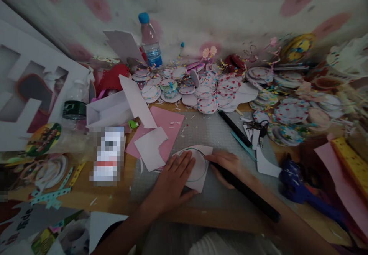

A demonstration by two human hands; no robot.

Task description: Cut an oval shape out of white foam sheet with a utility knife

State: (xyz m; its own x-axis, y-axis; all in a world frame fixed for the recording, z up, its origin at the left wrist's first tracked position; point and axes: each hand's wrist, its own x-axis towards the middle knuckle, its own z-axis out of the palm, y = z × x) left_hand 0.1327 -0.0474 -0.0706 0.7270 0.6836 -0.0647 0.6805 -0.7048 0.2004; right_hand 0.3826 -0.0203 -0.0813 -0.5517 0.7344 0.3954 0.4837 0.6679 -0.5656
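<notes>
My left hand [179,172] lies flat with fingers stretched over a piece of white card [203,182], which bears a drawn circle. Its fingertips press inside the circle's upper left part. My right hand [227,166] is closed around a long black pen-shaped tool [247,190], slanting down to the right. The tool's front end meets the circle's line at its upper right; the tip is too small to tell whether it is a blade or a nib. Beneath the card is a grey cutting mat [201,132]. A pink sheet [169,120] and a white offcut [151,147] lie left of the card.
Decorated white discs [207,90] are heaped along the back, near a blue-capped bottle [151,42]. A black cutter-like tool [234,128] and keys [257,126] lie to the right, with a blue glue gun [299,186] beyond. A phone [107,155] is at left.
</notes>
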